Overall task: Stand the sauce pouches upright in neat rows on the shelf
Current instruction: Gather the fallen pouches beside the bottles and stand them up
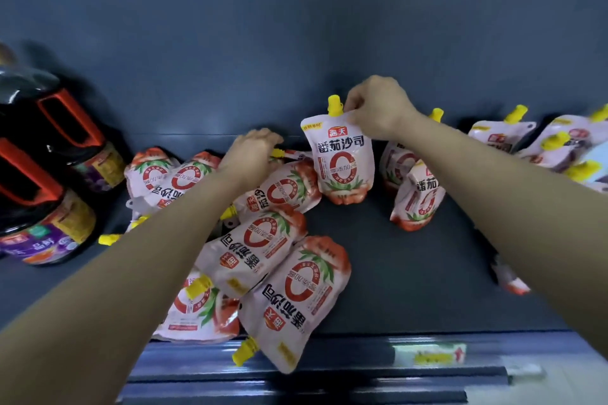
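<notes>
Head camera: one pouch held up by its neck, a heap lying flat

The right hand (378, 108) pinches the held pouch (342, 161) at its top corner, just beside the yellow cap (335, 105). A grip that high probably lets the heavy bottom hang down so the pouch squares itself before it is set down. Its long axis runs almost straight up and down. The cap points to 12 o'clock, the red base to 6, and the printed face is turned to the camera. It sits a little toward 1 o'clock from mid-frame, with its base at or just above the shelf (394, 273) (contact cannot be made out).

The left hand (253, 151) reaches to 11 o'clock with its fingers curled over the cap end of a flat pouch (279, 191). Whether it actually grips that pouch cannot be told.

The pile (296, 299) spreads toward 7 o'clock, its pouches lying on their backs. Most of their caps point down-left toward the shelf's front edge, and their long axes slant. A leaning pouch (418, 197) tilts at 3 o'clock. More pouches (500, 135) lie tumbled at 2 o'clock, and dark bottles (49, 174) stand at 9 o'clock.
</notes>
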Demonstrator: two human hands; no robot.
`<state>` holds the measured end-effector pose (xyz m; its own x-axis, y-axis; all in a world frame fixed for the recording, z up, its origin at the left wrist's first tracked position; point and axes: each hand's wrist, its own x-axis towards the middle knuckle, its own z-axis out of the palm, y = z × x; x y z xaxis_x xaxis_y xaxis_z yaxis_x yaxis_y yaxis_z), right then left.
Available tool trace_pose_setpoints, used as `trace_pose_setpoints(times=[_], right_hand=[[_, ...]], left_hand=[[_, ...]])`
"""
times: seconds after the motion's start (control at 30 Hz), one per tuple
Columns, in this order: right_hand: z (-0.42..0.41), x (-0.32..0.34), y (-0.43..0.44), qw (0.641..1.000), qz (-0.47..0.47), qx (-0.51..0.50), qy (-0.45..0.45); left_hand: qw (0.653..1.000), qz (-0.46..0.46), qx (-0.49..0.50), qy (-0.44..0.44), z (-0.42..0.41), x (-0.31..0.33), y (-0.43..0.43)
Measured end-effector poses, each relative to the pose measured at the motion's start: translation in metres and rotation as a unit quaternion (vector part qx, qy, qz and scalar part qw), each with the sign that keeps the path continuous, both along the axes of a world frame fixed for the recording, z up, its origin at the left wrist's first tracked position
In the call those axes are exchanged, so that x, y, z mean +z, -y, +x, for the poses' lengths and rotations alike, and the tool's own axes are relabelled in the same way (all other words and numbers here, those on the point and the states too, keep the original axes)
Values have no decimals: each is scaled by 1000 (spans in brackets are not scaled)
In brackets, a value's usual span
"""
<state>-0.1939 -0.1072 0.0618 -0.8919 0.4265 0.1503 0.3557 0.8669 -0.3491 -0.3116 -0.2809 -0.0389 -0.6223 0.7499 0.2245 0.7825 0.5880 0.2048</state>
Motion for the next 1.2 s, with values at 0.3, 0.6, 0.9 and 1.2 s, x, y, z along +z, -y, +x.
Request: trace_pose_setpoints(times=[0.3,0.6,0.9,1.2], right_hand=[[16,-1,6,998,-23,-57,-15],[26,8,11,995,-44,-86,-39],[58,29,9,995,-46,-61,-61],[120,37,-18,999,-28,-34,-26]], left_hand=[[997,12,-57,44,-17,-8,-31],[993,107,-45,29,-15,14,-42],[982,115,-98,-115,22,49,-27],[981,111,-67,-146,85,88,-27]])
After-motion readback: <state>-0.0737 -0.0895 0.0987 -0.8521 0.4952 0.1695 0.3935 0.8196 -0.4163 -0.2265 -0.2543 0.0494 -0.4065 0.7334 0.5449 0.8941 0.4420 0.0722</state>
